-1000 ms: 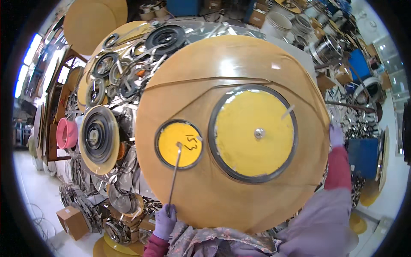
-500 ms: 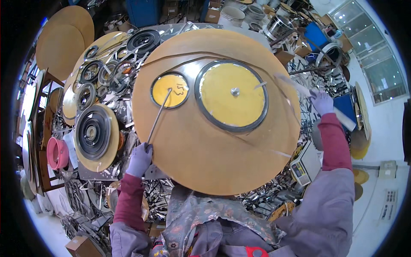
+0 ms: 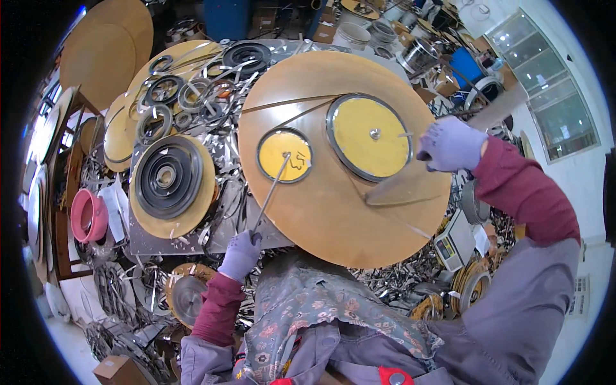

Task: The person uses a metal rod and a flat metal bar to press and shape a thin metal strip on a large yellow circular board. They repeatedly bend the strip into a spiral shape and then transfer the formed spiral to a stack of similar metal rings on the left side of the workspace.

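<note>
A thin metal rod [image 3: 273, 194] slants over a large tan disc [image 3: 346, 234], its far end at the middle of a small yellow disc [image 3: 274, 154]; the left hand's [image 3: 240, 255] fingers clamp its near end. A larger yellow disc [image 3: 359, 144] lies beside. Above the tan disc's right edge, the right hand [image 3: 449, 146] curls; whether its fingers grip the blurred grey strip [image 3: 500, 110] I cannot tell. Black rings [image 3: 183, 186] sit leftward on the tabletop [image 3: 273, 234].

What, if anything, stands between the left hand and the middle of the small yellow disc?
Nothing visible: from the left hand, the rod passes over the tan board's edge to the small disc's middle.
</note>
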`<action>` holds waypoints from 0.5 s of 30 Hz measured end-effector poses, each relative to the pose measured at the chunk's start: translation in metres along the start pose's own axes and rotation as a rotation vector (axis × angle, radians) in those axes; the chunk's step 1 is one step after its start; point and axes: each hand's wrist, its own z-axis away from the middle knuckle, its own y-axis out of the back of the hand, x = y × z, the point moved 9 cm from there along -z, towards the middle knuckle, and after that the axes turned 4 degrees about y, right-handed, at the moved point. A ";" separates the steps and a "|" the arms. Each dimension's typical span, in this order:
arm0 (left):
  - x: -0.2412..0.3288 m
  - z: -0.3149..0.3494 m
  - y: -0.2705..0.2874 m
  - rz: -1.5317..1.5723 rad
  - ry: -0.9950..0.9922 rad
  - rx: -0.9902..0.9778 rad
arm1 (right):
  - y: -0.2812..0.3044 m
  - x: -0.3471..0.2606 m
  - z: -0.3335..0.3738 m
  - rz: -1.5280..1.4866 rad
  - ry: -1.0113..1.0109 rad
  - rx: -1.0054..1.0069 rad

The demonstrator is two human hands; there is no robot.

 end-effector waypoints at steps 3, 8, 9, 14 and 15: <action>-0.010 0.012 -0.010 0.070 -0.012 0.003 | 0.060 -0.012 -0.054 0.056 0.064 0.050; 0.007 0.030 -0.020 0.082 -0.012 -0.019 | 0.109 0.018 -0.127 0.293 0.066 0.184; 0.008 0.031 -0.023 0.119 0.005 -0.021 | 0.115 0.027 -0.142 0.247 0.040 0.126; 0.024 0.028 -0.043 0.261 -0.010 -0.017 | 0.115 0.092 -0.181 0.144 -0.113 0.050; 0.029 0.024 -0.046 0.218 -0.025 -0.033 | 0.111 0.102 -0.181 0.071 -0.171 0.007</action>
